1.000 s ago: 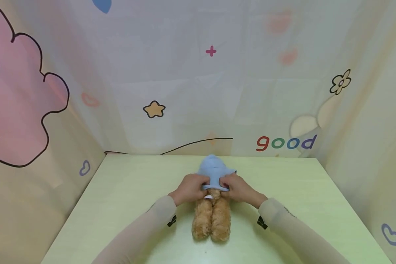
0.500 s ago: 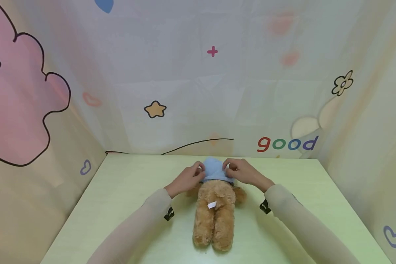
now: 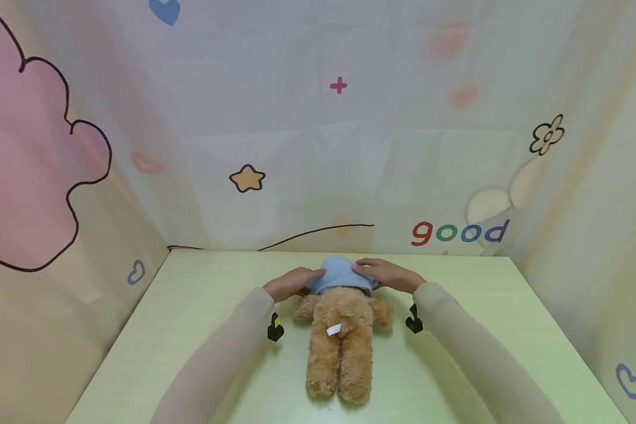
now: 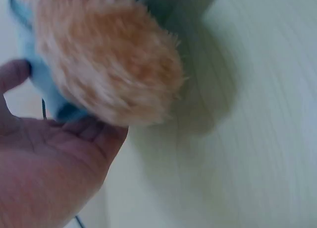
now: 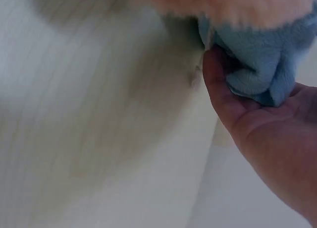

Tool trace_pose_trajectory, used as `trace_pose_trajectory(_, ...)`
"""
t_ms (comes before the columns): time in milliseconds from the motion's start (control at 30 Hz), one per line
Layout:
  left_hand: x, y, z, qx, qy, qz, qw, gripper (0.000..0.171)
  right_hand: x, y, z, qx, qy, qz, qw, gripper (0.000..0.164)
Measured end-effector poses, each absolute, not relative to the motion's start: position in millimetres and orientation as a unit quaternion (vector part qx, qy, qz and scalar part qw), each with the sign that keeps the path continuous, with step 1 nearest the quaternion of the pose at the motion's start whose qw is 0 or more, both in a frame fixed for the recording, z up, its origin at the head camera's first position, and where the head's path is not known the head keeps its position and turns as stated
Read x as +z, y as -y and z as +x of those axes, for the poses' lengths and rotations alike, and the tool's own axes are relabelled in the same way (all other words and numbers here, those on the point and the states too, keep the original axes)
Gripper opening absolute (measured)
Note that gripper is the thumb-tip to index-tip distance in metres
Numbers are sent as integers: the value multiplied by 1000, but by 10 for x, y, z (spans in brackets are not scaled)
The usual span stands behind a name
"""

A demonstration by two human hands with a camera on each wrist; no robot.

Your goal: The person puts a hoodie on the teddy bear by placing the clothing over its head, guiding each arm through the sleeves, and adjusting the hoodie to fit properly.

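A brown, fluffy teddy bear (image 3: 344, 335) lies on the table, legs toward me, with a white tag (image 3: 334, 329) near a small tail-like bump. Light blue doll clothing (image 3: 341, 275) covers its upper end and hides the head. My left hand (image 3: 292, 284) holds the clothing's left side, thumb on top and fingers underneath. On the opposite side my right hand (image 3: 392, 273) grips the cloth the same way. Close up, the right wrist view has folds of blue fabric (image 5: 262, 69) between thumb and fingers. A furry arm (image 4: 114, 59) fills much of the left wrist view.
The pale wooden table (image 3: 191, 330) meets a printed fabric backdrop (image 3: 291, 118) right behind the bear. Similar cloth walls rise at left and right.
The blue clothing has gone from low over the bear's back up to its upper end, baring back and arms. Both hands moved away from me, then down to the clothing's sides.
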State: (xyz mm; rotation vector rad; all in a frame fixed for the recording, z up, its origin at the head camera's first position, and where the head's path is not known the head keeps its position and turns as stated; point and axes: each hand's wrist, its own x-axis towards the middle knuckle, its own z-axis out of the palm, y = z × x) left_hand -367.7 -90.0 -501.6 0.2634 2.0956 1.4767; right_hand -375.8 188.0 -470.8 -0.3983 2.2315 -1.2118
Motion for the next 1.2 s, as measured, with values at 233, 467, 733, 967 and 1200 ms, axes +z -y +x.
trace_pose_trajectory(233,-5126,876,-3709,649,-659,82,371,81,-4887,-1853,-3817,-566,-734,-116,358,56)
trace_pose_trajectory(467,-5123,853,-3685,696,-648,49,305,58,-4962,-1882,-3858,-579,-704,-133,390,65)
trace_pose_trajectory(733,-5068,770,-3637,671,-668,75,311,72,-4964,-1892,-3819,-570,-708,-104,404,72)
trace_pose_trajectory(967,-4968,738,-3594,595,-753,91,266,64,-4889,-1829,-3770,-485,-803,-212,275,31)
trace_pose_trajectory(1200,-4948,693,-3508,527,-820,169,145,38,-4881,-1702,-3618,-396,-877,-261,78,22)
